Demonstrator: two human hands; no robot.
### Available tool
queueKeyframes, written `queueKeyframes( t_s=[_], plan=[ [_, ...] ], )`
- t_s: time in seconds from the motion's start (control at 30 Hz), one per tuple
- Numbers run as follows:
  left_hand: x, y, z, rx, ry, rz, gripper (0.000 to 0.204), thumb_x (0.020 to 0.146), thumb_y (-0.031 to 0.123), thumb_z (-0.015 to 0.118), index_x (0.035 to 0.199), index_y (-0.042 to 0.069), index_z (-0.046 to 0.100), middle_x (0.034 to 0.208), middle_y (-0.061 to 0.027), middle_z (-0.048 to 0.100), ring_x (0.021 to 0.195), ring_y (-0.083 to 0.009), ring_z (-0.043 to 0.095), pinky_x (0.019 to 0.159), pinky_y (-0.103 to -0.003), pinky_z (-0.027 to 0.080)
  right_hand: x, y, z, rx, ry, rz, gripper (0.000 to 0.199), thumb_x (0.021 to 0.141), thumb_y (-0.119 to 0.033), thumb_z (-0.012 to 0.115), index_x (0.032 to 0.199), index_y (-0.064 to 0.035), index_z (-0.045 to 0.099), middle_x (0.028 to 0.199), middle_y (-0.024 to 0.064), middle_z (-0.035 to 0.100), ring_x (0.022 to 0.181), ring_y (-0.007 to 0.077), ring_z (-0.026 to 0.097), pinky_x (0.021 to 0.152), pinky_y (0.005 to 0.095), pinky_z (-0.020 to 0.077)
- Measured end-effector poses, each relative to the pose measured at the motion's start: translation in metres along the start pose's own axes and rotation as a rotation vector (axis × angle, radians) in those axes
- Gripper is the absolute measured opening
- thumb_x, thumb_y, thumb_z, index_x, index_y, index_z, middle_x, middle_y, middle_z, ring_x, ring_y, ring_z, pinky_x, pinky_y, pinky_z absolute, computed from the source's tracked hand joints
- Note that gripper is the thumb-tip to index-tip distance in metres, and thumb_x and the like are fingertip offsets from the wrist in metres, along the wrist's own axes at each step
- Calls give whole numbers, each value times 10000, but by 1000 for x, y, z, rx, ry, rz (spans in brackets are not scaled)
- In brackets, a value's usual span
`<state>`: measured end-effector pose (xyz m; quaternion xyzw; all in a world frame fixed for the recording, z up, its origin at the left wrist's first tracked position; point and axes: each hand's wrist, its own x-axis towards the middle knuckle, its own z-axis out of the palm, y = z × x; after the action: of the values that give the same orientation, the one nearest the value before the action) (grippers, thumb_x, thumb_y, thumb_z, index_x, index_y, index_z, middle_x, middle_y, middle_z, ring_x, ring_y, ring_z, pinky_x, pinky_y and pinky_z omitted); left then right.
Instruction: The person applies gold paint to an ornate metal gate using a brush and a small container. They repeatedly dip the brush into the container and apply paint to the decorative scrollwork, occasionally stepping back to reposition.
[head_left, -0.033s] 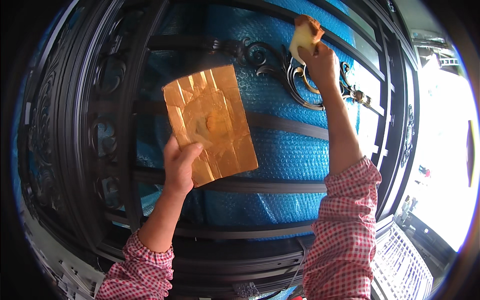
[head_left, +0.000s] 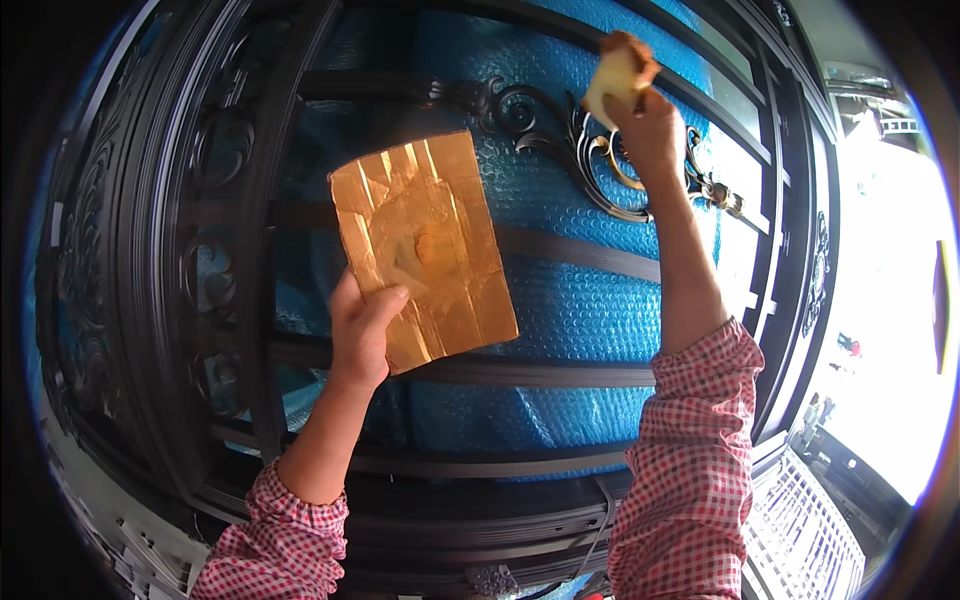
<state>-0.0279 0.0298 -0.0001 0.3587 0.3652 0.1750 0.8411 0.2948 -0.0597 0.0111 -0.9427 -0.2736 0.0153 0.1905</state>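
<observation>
My left hand [head_left: 362, 325] grips the lower left edge of a gold-coloured sheet of creased cardboard [head_left: 455, 235], its thumb lying on the face. A smeared brownish-orange patch shows in the middle of the sheet. Up and to the right, my right hand [head_left: 650, 125] pinches a pale yellow sponge [head_left: 618, 80] whose far end is stained orange-brown. The sponge is slightly blurred. It is held over the dark metal gate, just above the curled scrollwork [head_left: 575, 160], parts of which have a gold tint. Whether the sponge touches the metal, I cannot tell.
Dark ribbed bars [head_left: 570, 250] of the gate cross the view, with blue bubble wrap [head_left: 580, 310] behind them. More scroll ornament [head_left: 215, 270] runs down the left side. At the lower right is a white slatted grid [head_left: 805, 520], beside a bright opening.
My right hand and the sponge have shifted slightly to the right. The cardboard in my left hand has moved a very little to the right.
</observation>
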Motion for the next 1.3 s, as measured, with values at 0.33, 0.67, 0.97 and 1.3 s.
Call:
queueKeyframes(
  t_s=[0.33,0.67,0.97,1.3],
  plan=[
    [2,-5,-1,-9,-13,-5,363,764,30,494,1121,-24,456,989,-69,549,866,-111,523,767,-248,422,-30,-21,-11,-27,-24,-61,306,706,-283,634,843,-10,609,782,181,617,737,280,621,686,350,470],
    [2,-2,4,-67,-74,11,366,780,26,488,1138,-29,437,1022,-79,542,890,-115,524,794,-258,423,-120,-103,-27,249,-149,-503,241,677,-158,689,862,-63,568,786,56,543,760,194,532,718,347,393],
    [2,-2,3,22,-68,48,358,791,24,478,1144,-24,437,1018,-69,542,879,-99,516,797,-248,418,-137,-100,-31,48,-247,-527,285,607,-135,700,841,-45,566,853,76,555,807,246,531,758,350,382],
    [2,-2,-1,-10,-26,30,344,775,29,472,1113,-30,452,991,-73,539,865,-113,518,778,-254,418,-110,-33,-37,70,59,-231,312,719,-189,688,946,-9,575,893,115,624,795,209,603,722,338,466]
  ],
)
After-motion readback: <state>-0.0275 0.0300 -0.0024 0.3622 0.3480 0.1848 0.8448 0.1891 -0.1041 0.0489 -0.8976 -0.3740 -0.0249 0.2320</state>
